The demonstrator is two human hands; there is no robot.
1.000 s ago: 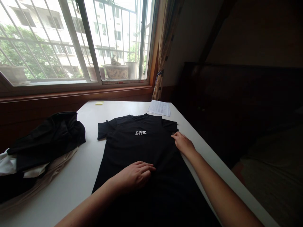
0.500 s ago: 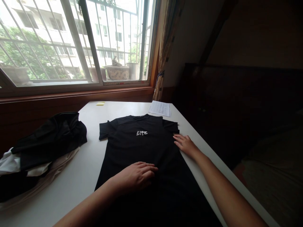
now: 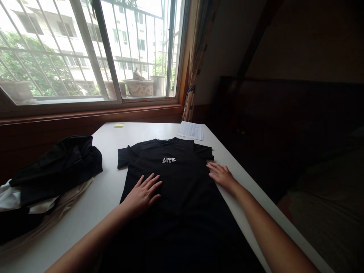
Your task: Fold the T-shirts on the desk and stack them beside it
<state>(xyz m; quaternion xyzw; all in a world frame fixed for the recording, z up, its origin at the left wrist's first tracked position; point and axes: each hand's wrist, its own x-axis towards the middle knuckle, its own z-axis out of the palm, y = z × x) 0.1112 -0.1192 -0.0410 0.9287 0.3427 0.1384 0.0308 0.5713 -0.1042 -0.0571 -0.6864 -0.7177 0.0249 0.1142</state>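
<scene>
The shirt (image 3: 176, 193) lies spread on the counter (image 3: 82, 216), print side up, neckline toward the window (image 3: 136, 49) and sleeves out to both sides; this layout appears to keep the fabric flat and both side edges within reach. The left hand (image 3: 142, 193) rests palm down below the print, fingers spread and gripping nothing, apparently to steady or smooth the cloth. The right hand (image 3: 223, 177) is at the side edge below the sleeve, fingers extended; whether they pinch fabric cannot be told. The clothes (image 3: 59, 163) sit heaped at the left, apart from the shirt. Containers: pots stand beyond the glass; the patterned pot (image 3: 140, 88) holds a gnarled plant (image 3: 137, 74).
</scene>
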